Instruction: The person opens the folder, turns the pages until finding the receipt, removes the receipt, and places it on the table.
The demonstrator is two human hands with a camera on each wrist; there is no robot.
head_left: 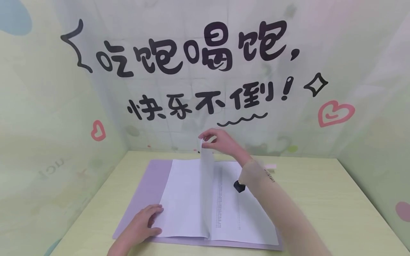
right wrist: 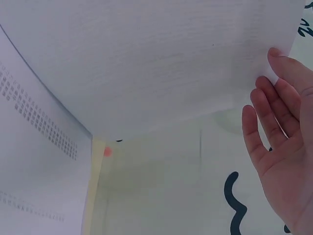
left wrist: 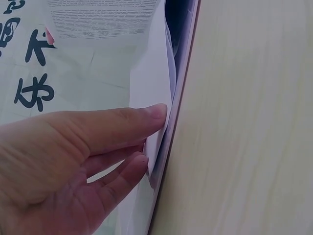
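Note:
An open lilac folder point(head_left: 137, 199) with white printed sheets lies on the table. My right hand point(head_left: 222, 142) pinches the top outer corner of one sheet point(head_left: 206, 192) between thumb and fingers, and that sheet stands upright along the middle. The right wrist view shows the hand point(right wrist: 283, 127) at the sheet's corner, faint print showing through. My left hand point(head_left: 141, 225) rests at the lower left of the left-hand page point(head_left: 184, 199), fingers relaxed. In the left wrist view its thumb point(left wrist: 156, 111) lies against the page edge beside the folder cover point(left wrist: 182, 73).
The pale wooden table point(head_left: 333, 206) extends right of the folder. Behind it stands a curtain wall point(head_left: 179, 138) with black lettering and pink hearts. A small dark angular piece point(head_left: 239, 186) sits by the right cuff, over the right-hand page point(head_left: 227, 217).

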